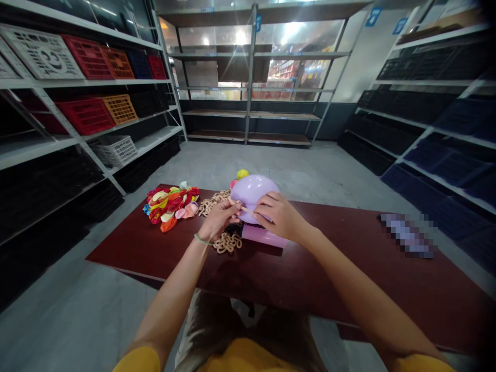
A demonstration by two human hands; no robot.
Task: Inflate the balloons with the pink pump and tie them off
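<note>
An inflated lilac balloon (253, 192) sits just beyond both hands, its lower part covered by the fingers. My left hand (220, 219) is closed in a pinch on one end of a thin tan cord (247, 210). The other end runs into the pinched fingers of my right hand (276, 214), which is close against the balloon's right side. Whether the cord loops around the balloon's neck I cannot tell. Under the hands lies a pink cylinder with a black end (265, 236), which looks like a hand pump. Piles of tan looped cord (228, 243) lie beside and behind my left hand.
A heap of uninflated coloured balloons (170, 204) lies on the dark red table (329, 258), at left. A yellow ball-like item (242, 174) shows behind the lilac balloon. A pixelated flat object (406, 235) rests at right. Shelves with crates (87, 56) stand around.
</note>
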